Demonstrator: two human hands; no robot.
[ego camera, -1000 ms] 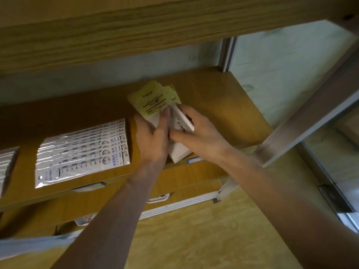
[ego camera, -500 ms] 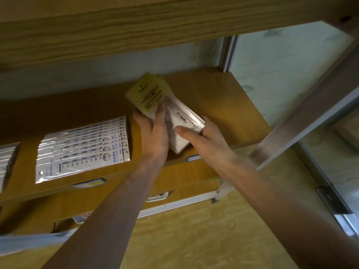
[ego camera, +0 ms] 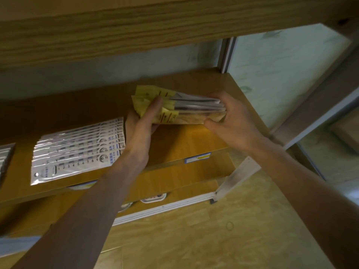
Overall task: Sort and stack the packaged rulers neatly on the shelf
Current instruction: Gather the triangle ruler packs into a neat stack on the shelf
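Note:
A bundle of packaged rulers with yellow header cards is held just above the wooden shelf, lying roughly left to right. My left hand grips its yellow end, fingers over the top. My right hand clasps the clear end, thumb below and fingers above. The headers are fanned unevenly. To the left, a neat overlapping stack of white packaged rulers lies flat on the shelf near its front edge.
Another pile of packages shows at the far left edge. An upper shelf board hangs low overhead. A metal upright stands at the shelf's back right corner. A price label is on the front lip; lower shelves and wooden floor lie below.
The bundle has turned from pointing away from me to lying sideways, and moved right. My right hand shifted to its right end; my left hand stays on the yellow end.

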